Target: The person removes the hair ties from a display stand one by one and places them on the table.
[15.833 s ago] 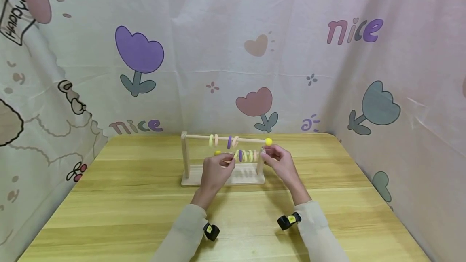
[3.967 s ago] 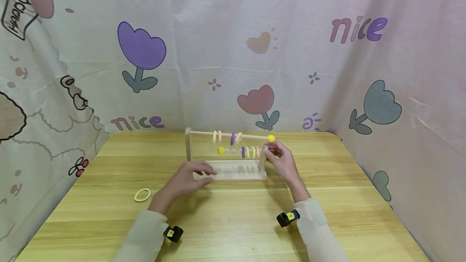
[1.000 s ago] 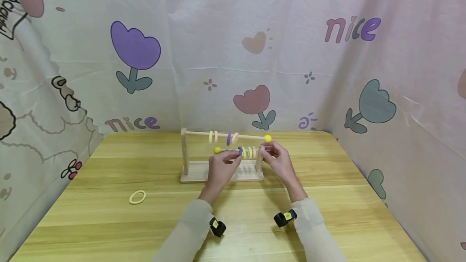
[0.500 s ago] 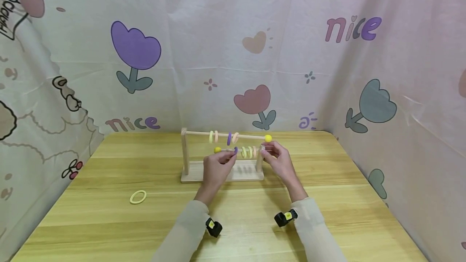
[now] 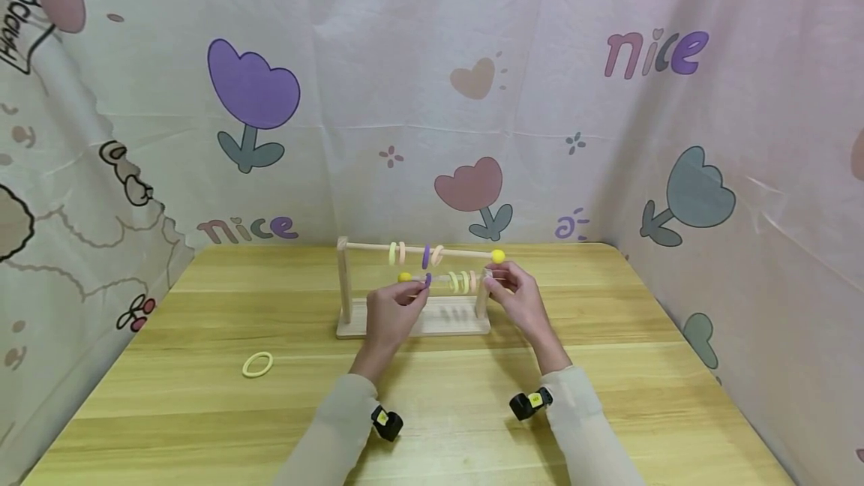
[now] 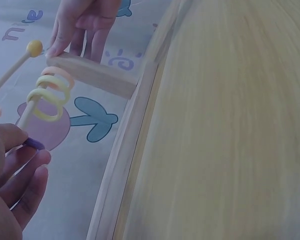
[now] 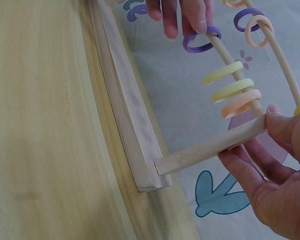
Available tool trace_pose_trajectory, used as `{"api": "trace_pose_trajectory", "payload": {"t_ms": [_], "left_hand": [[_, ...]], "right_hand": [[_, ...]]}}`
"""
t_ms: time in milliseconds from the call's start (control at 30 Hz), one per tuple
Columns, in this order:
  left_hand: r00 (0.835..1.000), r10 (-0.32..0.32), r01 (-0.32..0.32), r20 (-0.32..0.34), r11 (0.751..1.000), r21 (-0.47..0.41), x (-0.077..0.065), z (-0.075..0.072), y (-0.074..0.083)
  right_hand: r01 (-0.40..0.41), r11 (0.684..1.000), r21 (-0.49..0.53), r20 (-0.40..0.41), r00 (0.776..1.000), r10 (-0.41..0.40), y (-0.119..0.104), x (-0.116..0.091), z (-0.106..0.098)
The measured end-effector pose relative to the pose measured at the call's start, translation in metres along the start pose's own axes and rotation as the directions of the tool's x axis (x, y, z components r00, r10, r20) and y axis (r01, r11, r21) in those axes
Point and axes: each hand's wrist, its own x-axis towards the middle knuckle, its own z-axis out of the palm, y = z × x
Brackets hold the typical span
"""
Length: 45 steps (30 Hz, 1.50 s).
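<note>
With left grip [image 5: 391, 315], pinches thin purple ring [image 5: 428, 280] encircling pale wooden rod [image 7: 222, 54]; with right grip [image 5: 520, 300], clasps square wooden post [image 7: 211, 146] at rod's three-o'clock end, presumably against wobble.

Head cam looked forward-down over the bench [image 5: 175, 411], farthest off. Left wrist cam [image 5: 387, 424] and right wrist cam [image 5: 530, 403] sat close, tilted, facing inward; both caught the right wooden post [image 7: 210, 147].
</note>
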Motion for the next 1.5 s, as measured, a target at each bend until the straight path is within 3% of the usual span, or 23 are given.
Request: {"api": "trace_pose_trajectory", "payload": {"t_ms": [233, 467, 967, 1233, 1500], "left_hand": [[1.0, -0.021, 0.021, -0.01, 1.0, -0.012, 0.001, -0.006, -0.002], [0.999, -0.028, 0.029, -0.024, 0.999, 0.04, 0.002, -0.012, -0.001], [0.994, -0.102, 0.104, -0.037, 0.993, 0.062, 0.004, -0.029, 0.002], [0.995, -0.101, 0.101, -0.022, 0.995, -0.005, 0.006, -0.036, 0.004], [0.993, -0.113, 0.113, -0.044, 0.994, -0.003, 0.007, -0.042, 0.003]], "right_hand": [[-0.006, 1.0, 0.005, 0.002, 1.0, 0.006, -0.001, 0.0, 0.0], [-0.004, 1.0, 0.006, 0.002, 1.0, 0.004, -0.001, 0.0, -0.001], [-0.019, 1.0, -0.009, -0.002, 1.0, 0.019, 0.0, 0.0, 0.001], [-0.006, 1.0, 0.01, -0.002, 1.0, 0.006, -0.002, 0.0, 0.001], [0.008, 1.0, -0.008, 0.001, 1.0, -0.008, -0.001, 0.0, 0.0]]}}
